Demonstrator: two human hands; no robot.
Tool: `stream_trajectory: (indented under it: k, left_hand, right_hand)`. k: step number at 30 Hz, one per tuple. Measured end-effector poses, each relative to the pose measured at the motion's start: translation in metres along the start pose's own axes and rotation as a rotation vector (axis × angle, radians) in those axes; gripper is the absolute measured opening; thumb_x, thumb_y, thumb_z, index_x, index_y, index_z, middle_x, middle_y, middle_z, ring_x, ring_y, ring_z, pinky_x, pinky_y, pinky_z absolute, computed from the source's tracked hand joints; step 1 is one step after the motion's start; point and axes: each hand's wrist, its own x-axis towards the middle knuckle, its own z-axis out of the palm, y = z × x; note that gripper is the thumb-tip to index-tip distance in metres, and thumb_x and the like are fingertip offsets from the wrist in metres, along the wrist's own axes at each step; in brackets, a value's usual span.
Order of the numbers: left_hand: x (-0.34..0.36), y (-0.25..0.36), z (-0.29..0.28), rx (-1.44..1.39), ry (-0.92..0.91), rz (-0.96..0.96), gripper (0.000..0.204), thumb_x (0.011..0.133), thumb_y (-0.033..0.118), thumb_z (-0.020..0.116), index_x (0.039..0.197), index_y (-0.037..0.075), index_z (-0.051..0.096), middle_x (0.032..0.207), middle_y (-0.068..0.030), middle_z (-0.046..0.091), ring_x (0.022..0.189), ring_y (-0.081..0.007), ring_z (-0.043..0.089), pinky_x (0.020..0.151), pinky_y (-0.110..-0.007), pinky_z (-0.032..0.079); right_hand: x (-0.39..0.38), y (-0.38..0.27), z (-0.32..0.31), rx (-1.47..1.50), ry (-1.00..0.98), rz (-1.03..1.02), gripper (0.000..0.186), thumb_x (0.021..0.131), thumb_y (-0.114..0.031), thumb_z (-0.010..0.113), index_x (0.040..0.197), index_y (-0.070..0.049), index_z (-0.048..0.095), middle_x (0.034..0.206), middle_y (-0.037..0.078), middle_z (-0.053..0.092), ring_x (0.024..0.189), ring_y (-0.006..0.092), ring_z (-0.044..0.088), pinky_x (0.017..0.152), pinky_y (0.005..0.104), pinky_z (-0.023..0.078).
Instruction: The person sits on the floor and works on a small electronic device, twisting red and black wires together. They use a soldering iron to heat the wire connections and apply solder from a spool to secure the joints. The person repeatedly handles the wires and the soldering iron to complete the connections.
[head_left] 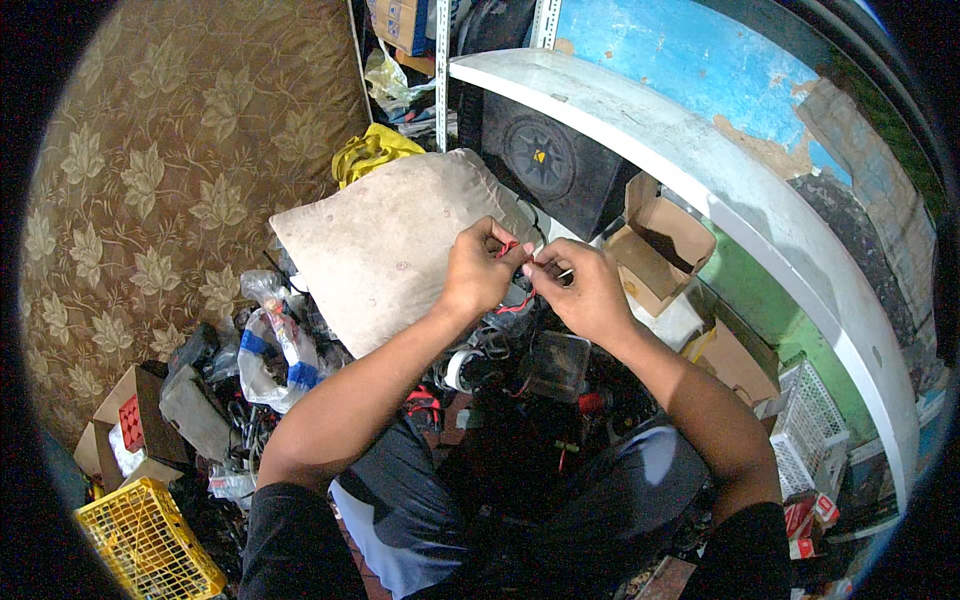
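Note:
My left hand (477,270) and my right hand (578,292) meet near the middle of the view, thumbs and fingertips pinched on a thin red wire (505,308). Part of the wire shows above the left thumb, and a twisted length hangs below the pinch. Its exact point between the fingertips is too small to make out. Behind my hands lies a pale, stained cushion (380,240). Beneath them are a dark clutter of cables, a clear plastic box (555,365) and a white roll-like item (465,370).
A floral mattress (170,200) stands left, above a yellow crate (150,540), a carton (140,465) and bagged items (280,355). Behind are a black speaker box (540,165) and yellow bag (365,150). An open carton (665,250), curved white ledge (700,160) and white basket (805,430) line the right.

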Motion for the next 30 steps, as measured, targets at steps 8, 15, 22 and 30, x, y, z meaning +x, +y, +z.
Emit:
stream_trajectory:
  k: [8, 15, 22, 30]
  left_hand:
    - [-0.01, 0.006, 0.008, -0.085, 0.0, -0.056, 0.021, 0.085, 0.013, 0.076, 0.085, 0.001, 0.059, 0.077, -0.0085, 0.066, 0.071, -0.013, 0.061, 0.066, -0.029, 0.05]
    - [-0.002, 0.009, -0.006, 0.129, -0.139, 0.065, 0.019, 0.084, 0.014, 0.078, 0.081, 0.001, 0.064, 0.078, -0.0083, 0.068, 0.071, -0.0128, 0.059, 0.068, -0.031, 0.049]
    - [0.007, 0.014, -0.025, 0.062, -0.332, 0.026, 0.013, 0.087, 0.012, 0.073, 0.087, -0.001, 0.068, 0.077, -0.0076, 0.068, 0.071, -0.0128, 0.062, 0.067, -0.029, 0.05]
    - [0.007, 0.013, -0.033, 0.12, -0.527, 0.095, 0.014, 0.089, 0.007, 0.07, 0.099, -0.002, 0.073, 0.086, -0.0083, 0.073, 0.077, -0.0131, 0.064, 0.074, -0.029, 0.052]
  right_hand:
    - [-0.002, 0.014, 0.008, -0.1, 0.035, -0.004, 0.013, 0.081, -0.007, 0.071, 0.089, 0.002, 0.065, 0.079, 0.02, 0.069, 0.075, 0.0399, 0.069, 0.067, 0.0436, 0.054]
    - [-0.001, 0.018, 0.002, 0.23, -0.109, 0.39, 0.007, 0.089, -0.002, 0.064, 0.09, 0.004, 0.067, 0.073, 0.016, 0.07, 0.068, 0.025, 0.072, 0.062, 0.0362, 0.057]
    - [0.007, 0.023, -0.017, 0.634, -0.177, 0.649, 0.008, 0.096, -0.002, 0.054, 0.098, 0.003, 0.06, 0.086, 0.012, 0.063, 0.077, 0.0204, 0.064, 0.066, 0.0368, 0.061]
    - [0.013, 0.032, -0.032, 1.226, -0.351, 0.793, 0.012, 0.091, -0.007, 0.055, 0.102, -0.002, 0.059, 0.07, 0.0, 0.049, 0.068, 0.0191, 0.058, 0.069, 0.0323, 0.052]
